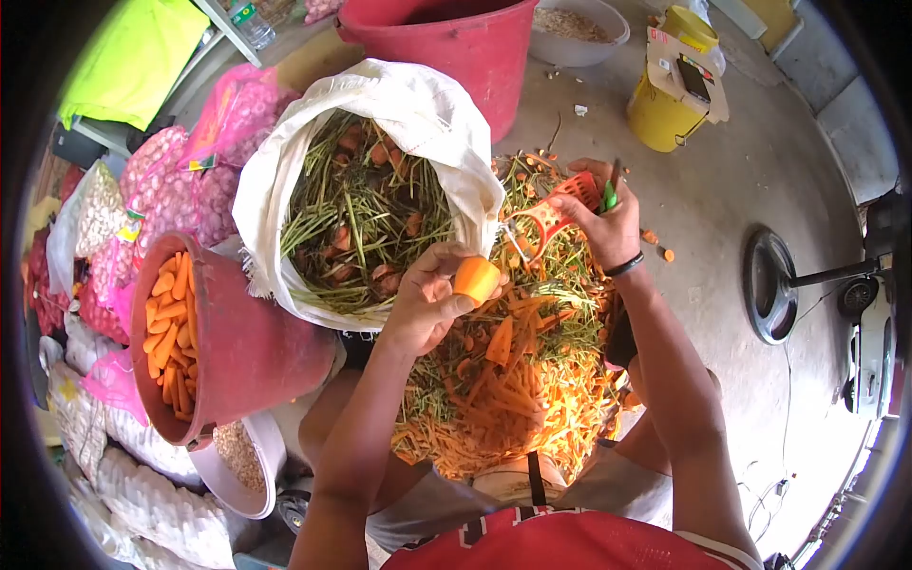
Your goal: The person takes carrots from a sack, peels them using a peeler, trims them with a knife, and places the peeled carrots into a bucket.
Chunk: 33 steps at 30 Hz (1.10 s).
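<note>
Your L hand [427, 299] is pinching a carrot piece [476, 280], just beside the white sack [380, 84] & over the edge of the peelings heap [532, 404]. Your R hand [608, 223] is curled round an orange peeler [548, 222], w/ a green-handled tool [610, 197] in the same grip (can't make out its tip). More carrots [171, 328] are in the red bucket [252, 337], to your L.

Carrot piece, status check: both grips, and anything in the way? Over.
Left grip: closed on carrot piece. Right grip: holding orange peeler, green-handled tool. Peeler apart from carrot piece, no obstruction seen between. Peelings pile below.
</note>
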### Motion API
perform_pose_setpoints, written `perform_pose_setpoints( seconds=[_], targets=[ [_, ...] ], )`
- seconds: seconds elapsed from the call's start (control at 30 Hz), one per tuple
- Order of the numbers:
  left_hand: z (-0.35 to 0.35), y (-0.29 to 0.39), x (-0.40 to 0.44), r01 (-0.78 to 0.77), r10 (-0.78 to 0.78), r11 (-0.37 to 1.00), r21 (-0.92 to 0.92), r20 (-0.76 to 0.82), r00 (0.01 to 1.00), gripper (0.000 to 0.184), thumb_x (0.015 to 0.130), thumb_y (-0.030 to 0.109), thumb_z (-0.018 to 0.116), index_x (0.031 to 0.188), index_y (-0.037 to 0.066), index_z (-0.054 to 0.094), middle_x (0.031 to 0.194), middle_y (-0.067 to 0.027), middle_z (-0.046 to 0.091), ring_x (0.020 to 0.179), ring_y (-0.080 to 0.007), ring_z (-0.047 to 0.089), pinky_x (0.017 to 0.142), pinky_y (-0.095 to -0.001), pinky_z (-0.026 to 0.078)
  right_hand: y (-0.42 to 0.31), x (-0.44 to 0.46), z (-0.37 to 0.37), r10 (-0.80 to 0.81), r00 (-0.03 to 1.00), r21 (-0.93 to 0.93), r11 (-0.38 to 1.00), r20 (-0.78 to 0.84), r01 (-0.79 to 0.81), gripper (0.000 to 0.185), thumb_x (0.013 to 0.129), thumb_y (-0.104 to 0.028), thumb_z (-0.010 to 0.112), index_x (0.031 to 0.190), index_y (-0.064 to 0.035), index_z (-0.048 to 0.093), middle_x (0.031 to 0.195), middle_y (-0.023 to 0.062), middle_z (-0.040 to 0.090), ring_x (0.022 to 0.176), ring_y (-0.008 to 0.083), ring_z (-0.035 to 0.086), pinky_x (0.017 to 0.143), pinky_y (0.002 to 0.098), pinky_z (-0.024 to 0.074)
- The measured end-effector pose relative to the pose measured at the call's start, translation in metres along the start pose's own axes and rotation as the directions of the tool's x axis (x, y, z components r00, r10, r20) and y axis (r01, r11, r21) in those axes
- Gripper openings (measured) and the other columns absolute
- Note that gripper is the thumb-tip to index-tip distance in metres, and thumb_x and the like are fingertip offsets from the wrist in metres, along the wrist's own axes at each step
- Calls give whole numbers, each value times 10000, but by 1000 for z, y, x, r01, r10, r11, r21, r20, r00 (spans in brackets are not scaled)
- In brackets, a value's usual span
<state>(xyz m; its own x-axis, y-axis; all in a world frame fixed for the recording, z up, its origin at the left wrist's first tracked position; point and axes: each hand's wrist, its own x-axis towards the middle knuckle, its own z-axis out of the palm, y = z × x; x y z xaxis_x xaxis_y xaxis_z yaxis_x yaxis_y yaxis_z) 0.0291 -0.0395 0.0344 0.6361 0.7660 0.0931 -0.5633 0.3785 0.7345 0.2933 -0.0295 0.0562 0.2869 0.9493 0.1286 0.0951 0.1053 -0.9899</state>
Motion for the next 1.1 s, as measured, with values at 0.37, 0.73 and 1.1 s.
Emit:
perform_pose_setpoints(
  seconds=[0.37,0.73,1.1],
  targets=[
    [0,-5,4,-15,16,999,39,-27,1000,631,752,42,821,1284,26,482,1206,-83,598,1144,-205,599,996,-362,501,-22,-21,11,-320,934,-219,911,157,349,612,688,-278,913,1161,-19,624,963,97,729,875,154,705,779,320,575],
    [-9,-14,1,3,-2,1000,28,-15,1000,584,779,54,800,1288,29,515,1236,-105,612,1138,-240,613,992,-408,513,-11,-9,-4,-239,969,-301,921,62,246,634,692,-337,900,1158,-13,618,1014,126,726,877,163,713,767,321,589],
    [0,-11,3,-36,36,999,-11,-15,999,666,759,18,804,1332,26,465,1229,-112,619,1135,-218,614,995,-361,497,-7,-8,-3,-281,959,-247,928,23,278,605,663,-317,925,1125,-36,653,870,55,704,748,130,679,701,280,569]
  ],
)
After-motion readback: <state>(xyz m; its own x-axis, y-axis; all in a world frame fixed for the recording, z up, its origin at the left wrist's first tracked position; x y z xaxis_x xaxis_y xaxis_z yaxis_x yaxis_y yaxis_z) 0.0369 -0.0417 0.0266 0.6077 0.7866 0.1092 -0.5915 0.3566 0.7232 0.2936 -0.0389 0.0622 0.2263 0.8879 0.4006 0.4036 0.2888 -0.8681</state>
